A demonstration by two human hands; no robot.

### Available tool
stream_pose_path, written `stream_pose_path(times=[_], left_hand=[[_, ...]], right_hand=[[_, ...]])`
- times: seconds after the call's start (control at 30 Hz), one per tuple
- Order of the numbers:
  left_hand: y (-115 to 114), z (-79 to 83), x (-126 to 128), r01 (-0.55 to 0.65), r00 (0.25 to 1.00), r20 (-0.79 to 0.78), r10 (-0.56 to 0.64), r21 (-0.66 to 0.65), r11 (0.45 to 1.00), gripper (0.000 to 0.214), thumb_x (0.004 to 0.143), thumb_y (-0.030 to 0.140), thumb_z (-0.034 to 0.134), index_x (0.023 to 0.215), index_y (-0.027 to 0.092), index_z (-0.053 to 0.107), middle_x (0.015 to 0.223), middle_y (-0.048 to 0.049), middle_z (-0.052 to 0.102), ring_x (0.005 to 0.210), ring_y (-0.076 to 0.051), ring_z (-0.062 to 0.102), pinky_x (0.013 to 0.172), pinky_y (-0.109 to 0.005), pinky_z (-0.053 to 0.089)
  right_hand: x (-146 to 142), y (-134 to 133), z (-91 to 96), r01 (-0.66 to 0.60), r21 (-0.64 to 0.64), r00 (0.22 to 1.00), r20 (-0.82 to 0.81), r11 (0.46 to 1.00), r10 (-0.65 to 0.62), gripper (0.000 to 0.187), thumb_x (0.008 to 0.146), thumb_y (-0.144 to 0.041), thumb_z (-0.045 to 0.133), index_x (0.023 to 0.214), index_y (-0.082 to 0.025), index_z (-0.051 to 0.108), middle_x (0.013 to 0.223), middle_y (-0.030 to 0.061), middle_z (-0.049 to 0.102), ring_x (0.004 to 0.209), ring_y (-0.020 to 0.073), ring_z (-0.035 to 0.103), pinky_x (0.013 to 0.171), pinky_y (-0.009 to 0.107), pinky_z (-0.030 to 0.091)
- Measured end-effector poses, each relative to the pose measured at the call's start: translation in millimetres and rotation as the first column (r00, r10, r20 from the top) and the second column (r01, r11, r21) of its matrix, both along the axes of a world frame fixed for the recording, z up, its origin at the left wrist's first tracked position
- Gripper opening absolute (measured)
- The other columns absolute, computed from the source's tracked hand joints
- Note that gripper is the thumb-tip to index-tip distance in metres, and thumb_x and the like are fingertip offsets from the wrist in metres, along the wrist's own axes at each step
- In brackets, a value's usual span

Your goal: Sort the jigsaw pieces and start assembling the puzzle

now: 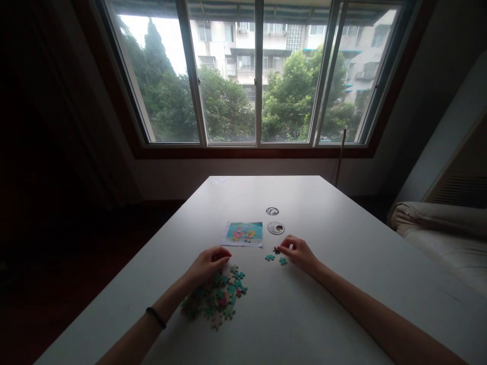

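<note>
A pile of loose jigsaw pieces [218,296], mostly teal and pink, lies on the white table [304,314] near me. My left hand [207,264] rests at the pile's far edge with fingers curled; whether it holds a piece I cannot tell. My right hand [299,252] pinches a small dark piece [276,250] against the table. Two teal pieces [276,259] lie just left of that hand. A printed cartoon reference picture [243,233] lies flat beyond both hands.
Two small round lids or tins [275,227] sit past the picture. A wide window [254,76] fills the far wall, with trees and buildings outside. A pale sofa [437,228] stands to the right of the table. The left side of the room is dark.
</note>
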State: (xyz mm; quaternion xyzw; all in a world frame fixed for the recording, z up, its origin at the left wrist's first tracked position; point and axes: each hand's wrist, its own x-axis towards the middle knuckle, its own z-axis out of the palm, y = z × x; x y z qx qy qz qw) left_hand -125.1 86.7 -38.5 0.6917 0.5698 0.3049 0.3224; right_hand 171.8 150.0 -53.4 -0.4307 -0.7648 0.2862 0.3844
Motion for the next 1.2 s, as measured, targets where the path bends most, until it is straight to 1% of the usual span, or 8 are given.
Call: stream_pose_path(times=[0.1,0.23,0.37,0.5,0.67,1.03,1.13,1.2], left_hand=[[-2.2,-1.1,1.7,0.034,0.999,-0.004,-0.034,-0.017,0.999,0.034,0.073,0.041,0.056,0.090,0.014,0.066,0.081,-0.0050,0.064,0.074,-0.018,0.057,0.066,-0.025,0.045],[-6.1,-0.3,5.1,0.097,0.994,-0.054,-0.097,-0.004,0.995,0.029,0.073,0.037,0.059,0.091,0.016,0.067,0.086,-0.0051,0.061,0.074,-0.017,0.056,0.068,-0.025,0.045],[-9.9,4.1,8.5,0.170,0.979,-0.120,-0.167,0.014,0.985,0.025,0.073,0.035,0.059,0.089,0.017,0.068,0.088,-0.0042,0.058,0.073,-0.016,0.055,0.069,-0.024,0.044],[-14.4,10.9,14.2,0.155,0.972,-0.181,-0.152,0.003,0.988,0.021,0.074,0.031,0.056,0.085,0.017,0.067,0.087,-0.0049,0.057,0.075,-0.017,0.055,0.070,-0.026,0.044],[-18.1,15.6,19.3,0.116,0.958,-0.265,-0.108,0.013,0.993,0.016,0.071,0.025,0.055,0.082,0.016,0.063,0.086,-0.0055,0.057,0.079,-0.020,0.055,0.072,-0.028,0.042],[-21.7,18.9,19.9,0.096,0.980,-0.171,-0.099,-0.026,0.995,0.011,0.068,0.023,0.056,0.077,0.017,0.054,0.071,0.0003,0.056,0.064,-0.016,0.051,0.058,-0.025,0.039],[-19.3,17.9,21.2,0.087,0.992,-0.096,-0.087,-0.007,0.996,0.008,0.068,0.023,0.055,0.074,0.017,0.055,0.071,-0.0003,0.058,0.068,-0.016,0.053,0.062,-0.025,0.041],[-16.1,16.6,23.2,0.079,0.996,-0.035,-0.079,0.001,0.997,0.011,0.071,0.026,0.054,0.076,0.016,0.056,0.074,-0.0022,0.061,0.071,-0.016,0.056,0.066,-0.026,0.044]], right_hand=[[4.7,1.8,-8.1,0.006,-0.006,0.999,0.032,1.000,-0.005,0.024,0.074,-0.035,0.059,0.061,-0.015,0.059,0.067,0.0012,0.056,0.059,0.0119,0.049,0.055,0.022,0.037],[1.2,1.1,-7.7,-0.001,0.003,0.995,0.100,1.000,0.001,0.016,0.069,-0.028,0.063,0.063,-0.015,0.057,0.066,-0.0001,0.053,0.059,0.0120,0.048,0.054,0.023,0.037],[-0.2,-1.5,-6.5,0.027,-0.037,0.999,0.040,0.999,-0.026,0.012,0.070,-0.025,0.061,0.074,-0.015,0.055,0.065,-0.0016,0.054,0.058,0.0121,0.049,0.055,0.023,0.039],[0.7,-2.3,-6.1,0.006,-0.047,0.999,0.036,0.999,-0.004,0.012,0.074,-0.026,0.054,0.073,-0.014,0.056,0.061,-0.0014,0.053,0.057,0.0120,0.048,0.056,0.023,0.039],[1.9,-1.9,-4.1,0.004,-0.038,1.000,0.016,0.999,-0.003,0.015,0.075,-0.028,0.053,0.073,-0.014,0.058,0.063,-0.0008,0.054,0.058,0.0123,0.049,0.057,0.023,0.039],[2.6,-0.8,-6.7,-0.002,-0.057,1.000,-0.016,0.998,0.002,0.014,0.075,-0.027,0.052,0.074,-0.015,0.058,0.064,-0.0006,0.055,0.060,0.0129,0.051,0.058,0.024,0.040],[3.2,-2.4,-2.3,0.020,-0.039,0.999,-0.044,0.999,-0.021,0.014,0.076,-0.027,0.052,0.076,-0.015,0.058,0.067,0.0005,0.058,0.061,0.0135,0.052,0.059,0.024,0.041],[1.6,-6.4,5.0,0.027,0.007,0.998,-0.052,1.000,-0.027,0.014,0.076,-0.027,0.052,0.076,-0.015,0.059,0.068,0.0014,0.059,0.063,0.0139,0.053,0.059,0.025,0.041]])
